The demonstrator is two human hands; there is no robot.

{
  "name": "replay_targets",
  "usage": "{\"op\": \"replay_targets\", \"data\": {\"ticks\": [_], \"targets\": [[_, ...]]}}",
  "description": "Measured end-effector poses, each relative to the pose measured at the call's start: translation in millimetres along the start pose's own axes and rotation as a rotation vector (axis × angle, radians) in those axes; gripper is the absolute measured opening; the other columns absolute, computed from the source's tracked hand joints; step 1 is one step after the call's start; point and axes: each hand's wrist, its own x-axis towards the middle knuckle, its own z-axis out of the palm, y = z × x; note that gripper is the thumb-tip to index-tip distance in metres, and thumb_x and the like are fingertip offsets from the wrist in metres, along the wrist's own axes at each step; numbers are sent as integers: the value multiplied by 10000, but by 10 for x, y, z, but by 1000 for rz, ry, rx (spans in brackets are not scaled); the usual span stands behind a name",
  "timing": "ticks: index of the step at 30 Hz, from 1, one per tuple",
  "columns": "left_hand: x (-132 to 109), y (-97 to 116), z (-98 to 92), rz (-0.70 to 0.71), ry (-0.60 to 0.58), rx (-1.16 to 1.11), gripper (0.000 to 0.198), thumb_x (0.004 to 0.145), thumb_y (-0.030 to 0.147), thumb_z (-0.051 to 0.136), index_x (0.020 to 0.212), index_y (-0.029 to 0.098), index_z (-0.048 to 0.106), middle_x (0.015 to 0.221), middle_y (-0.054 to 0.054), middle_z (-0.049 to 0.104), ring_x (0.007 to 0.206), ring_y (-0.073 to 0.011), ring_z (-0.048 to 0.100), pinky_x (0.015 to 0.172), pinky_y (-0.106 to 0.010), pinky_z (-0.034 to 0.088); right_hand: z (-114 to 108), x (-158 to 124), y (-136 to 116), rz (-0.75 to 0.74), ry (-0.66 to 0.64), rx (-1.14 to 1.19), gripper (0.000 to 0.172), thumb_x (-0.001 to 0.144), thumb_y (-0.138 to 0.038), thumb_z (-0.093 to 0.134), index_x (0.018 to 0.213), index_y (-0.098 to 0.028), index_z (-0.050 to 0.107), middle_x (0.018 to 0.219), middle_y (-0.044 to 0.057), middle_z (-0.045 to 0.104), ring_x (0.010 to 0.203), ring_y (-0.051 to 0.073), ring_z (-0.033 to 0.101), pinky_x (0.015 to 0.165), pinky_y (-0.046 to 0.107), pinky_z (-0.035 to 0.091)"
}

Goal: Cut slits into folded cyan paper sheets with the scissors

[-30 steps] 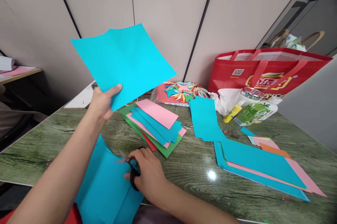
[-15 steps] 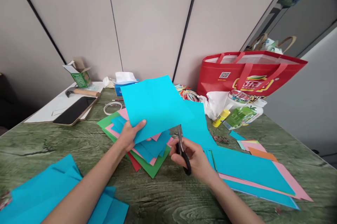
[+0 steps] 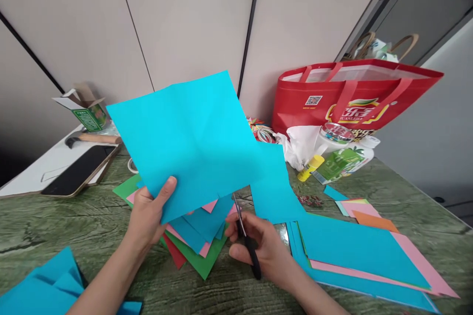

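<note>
A sheet of bright blue paper is held up in front of me, pinched at its lower left corner between the thumb and fingers of my left hand. Black-handled scissors are gripped in my right hand, blades pointing up near the sheet's lower edge. Whether the blades touch the paper I cannot tell. Beneath the sheet lies a pile of coloured paper, green, pink, blue and red, partly hidden. Another blue piece lies just beyond my right hand.
More coloured sheets lie at right, and blue sheets at lower left. Along the back stand a red bag, crumpled white tissue, a yellow glue stick and a green box. A phone and a hammer are at left.
My left hand has moved left and toward me with the blue sheet, which now shows wider. The scissors have shifted slightly left and down. The view has turned a little to the right.
</note>
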Motion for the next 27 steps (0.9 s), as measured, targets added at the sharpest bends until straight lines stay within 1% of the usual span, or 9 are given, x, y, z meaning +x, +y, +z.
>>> {"op": "replay_targets", "data": {"ticks": [3, 6, 9, 14, 17, 24, 27], "targets": [[-38, 7, 26, -5, 10, 10, 491, 587, 407, 688, 1017, 210, 559, 1038, -55, 653, 771, -331, 647, 536, -439, 598, 40, -19, -2, 19, 14, 11, 345, 646, -326, 694, 929, -181, 558, 828, 57, 562, 724, 174, 515, 636, 281, 429], [-66, -30, 61, -19, 1, 34, 527, 590, 404, 685, 1060, 211, 543, 1016, -55, 663, 760, -326, 650, 523, -433, 595, 76, -38, -30, 31, -28, 80, 353, 649, -318, 696, 946, -182, 561, 820, 53, 561, 725, 167, 521, 647, 280, 432], [-90, -81, 97, -50, -17, 42, 534, 559, 418, 701, 1024, 195, 562, 966, -63, 682, 717, -329, 655, 482, -419, 588, 87, -48, -56, 33, -49, 118, 345, 656, -311, 692, 951, -185, 564, 810, 47, 556, 737, 166, 522, 660, 280, 426], [-118, -145, 115, -54, -60, 28, 368, 596, 370, 691, 904, 192, 597, 939, -54, 688, 676, -301, 662, 452, -390, 579, 63, -52, -49, 50, -56, 136, 343, 669, -319, 681, 961, -187, 560, 825, 46, 564, 731, 158, 526, 654, 273, 418], [-132, -166, 110, -42, -56, 9, 287, 621, 353, 675, 856, 207, 601, 883, -38, 701, 637, -288, 663, 434, -387, 571, 63, -54, -45, 69, -69, 137, 353, 663, -341, 681, 957, -184, 564, 819, 45, 574, 724, 160, 532, 649, 273, 416], [-157, -183, 131, -31, -87, 88, 258, 617, 369, 670, 800, 201, 600, 771, -33, 709, 600, -279, 659, 412, -371, 558, 74, -56, -82, 59, -52, 124, 338, 685, -356, 658, 954, -176, 563, 815, 46, 580, 755, 171, 546, 660, 267, 417], [-167, -186, 128, -16, -92, 112, 255, 611, 385, 667, 777, 207, 592, 771, -24, 699, 626, -277, 650, 436, -372, 562, 64, -70, -100, 58, -50, 129, 304, 695, -335, 653, 931, -166, 562, 836, 57, 583, 762, 175, 546, 654, 267, 417]]}}
